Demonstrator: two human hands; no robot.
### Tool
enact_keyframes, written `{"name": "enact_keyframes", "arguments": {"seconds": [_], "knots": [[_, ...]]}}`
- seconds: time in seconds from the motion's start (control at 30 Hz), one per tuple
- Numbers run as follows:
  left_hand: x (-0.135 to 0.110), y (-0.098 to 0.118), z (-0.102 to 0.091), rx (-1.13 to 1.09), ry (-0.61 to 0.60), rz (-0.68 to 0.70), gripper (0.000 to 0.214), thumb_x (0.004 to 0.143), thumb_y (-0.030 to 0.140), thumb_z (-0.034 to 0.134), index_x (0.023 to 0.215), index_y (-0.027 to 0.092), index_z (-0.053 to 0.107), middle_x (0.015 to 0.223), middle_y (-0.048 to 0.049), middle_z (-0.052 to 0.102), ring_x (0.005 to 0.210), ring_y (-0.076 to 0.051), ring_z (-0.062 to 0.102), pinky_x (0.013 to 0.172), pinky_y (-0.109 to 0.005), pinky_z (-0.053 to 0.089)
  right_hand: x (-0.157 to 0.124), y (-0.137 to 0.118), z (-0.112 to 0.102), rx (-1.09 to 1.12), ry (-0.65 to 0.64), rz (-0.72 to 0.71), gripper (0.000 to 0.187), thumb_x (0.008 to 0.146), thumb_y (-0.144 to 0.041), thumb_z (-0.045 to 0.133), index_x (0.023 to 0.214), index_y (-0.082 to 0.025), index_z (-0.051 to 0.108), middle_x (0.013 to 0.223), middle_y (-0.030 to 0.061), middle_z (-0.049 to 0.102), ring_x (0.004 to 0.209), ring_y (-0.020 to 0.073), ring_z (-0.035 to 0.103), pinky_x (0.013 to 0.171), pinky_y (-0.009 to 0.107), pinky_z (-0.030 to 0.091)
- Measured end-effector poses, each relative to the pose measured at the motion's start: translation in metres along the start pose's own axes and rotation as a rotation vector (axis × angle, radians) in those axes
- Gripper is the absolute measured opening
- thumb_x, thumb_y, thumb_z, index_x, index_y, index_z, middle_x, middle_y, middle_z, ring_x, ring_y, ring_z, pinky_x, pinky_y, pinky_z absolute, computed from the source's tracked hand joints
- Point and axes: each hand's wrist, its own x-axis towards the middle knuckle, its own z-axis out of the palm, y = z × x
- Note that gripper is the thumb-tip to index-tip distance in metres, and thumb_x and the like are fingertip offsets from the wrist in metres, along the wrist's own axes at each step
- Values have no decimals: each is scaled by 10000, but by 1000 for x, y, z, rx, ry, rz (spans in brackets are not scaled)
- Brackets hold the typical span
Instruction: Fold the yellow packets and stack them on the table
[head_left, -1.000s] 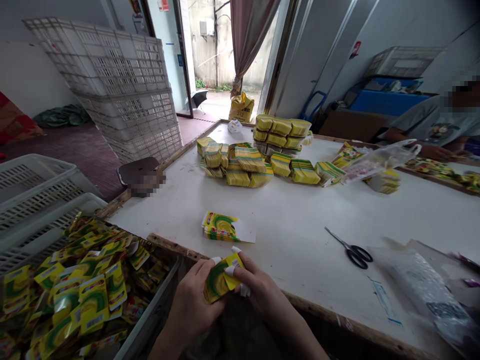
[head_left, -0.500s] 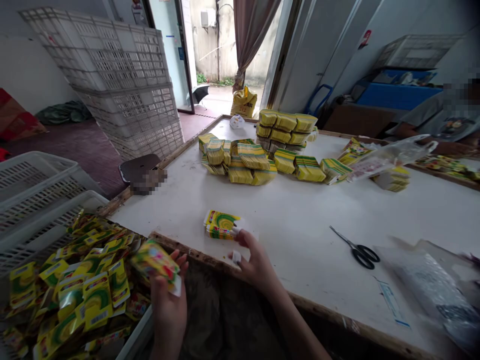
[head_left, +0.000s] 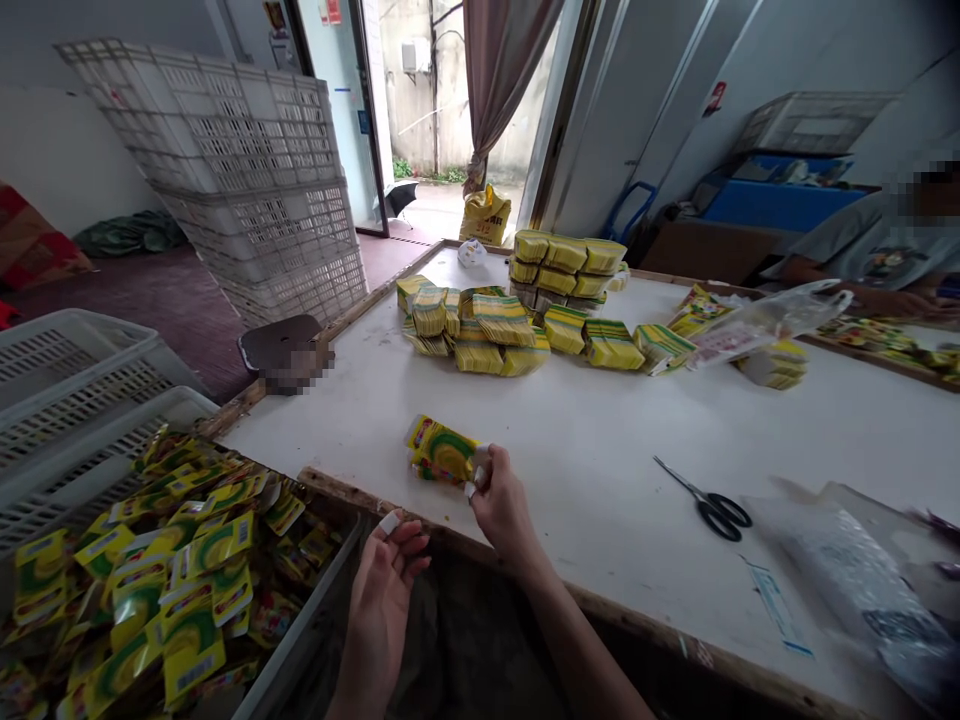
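Observation:
My right hand (head_left: 504, 512) pinches the right end of a yellow and green packet (head_left: 450, 450), which is over at least one other such packet on the white table. How many lie beneath it is hidden. Held palm up by the table's near edge, my left hand (head_left: 381, 600) is empty, its fingers loosely curled and apart. White tape wraps some fingertips on both hands. Left of that hand, a crate (head_left: 266, 680) is heaped with loose yellow packets (head_left: 187, 620).
Bundled packets (head_left: 480, 335) stand in stacks across the table's far side. Black-handled scissors (head_left: 720, 512) and a clear plastic bag (head_left: 847, 570) lie to the right. Tall white crates (head_left: 247, 180) rise at the left, and another person (head_left: 877, 260) sits at far right.
The packet that was in my left hand has left it, and that hand has moved right, away from the crate. My right hand now grips a packet at the pile, which looks tilted.

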Motion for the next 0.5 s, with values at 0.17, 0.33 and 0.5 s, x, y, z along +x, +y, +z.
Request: {"name": "enact_keyframes", "arguments": {"seconds": [0.17,0.33,0.5], "knots": [[2,7,14,-155,-5,133,615,639,635,730,1110,246,650,1131,-71,659,1121,-268,573,876,-354,519,-43,-35,4,297,-215,-43,509,666,-5,490,1116,-237,436,828,-30,535,651,115,531,568,206,438],[-3,24,29,-231,-26,172,509,626,629,709,839,170,655,730,-33,606,714,-208,610,676,-336,557,-73,-58,8,828,-408,232,454,641,-60,653,1027,-233,489,790,-49,539,665,113,498,596,215,390],[-2,21,36,-197,92,223,618,518,755,715,705,182,580,620,30,500,560,-123,489,551,-243,512,-76,-59,8,819,-484,292,505,562,-188,839,978,-209,554,788,-47,518,705,126,453,622,223,365]]}}
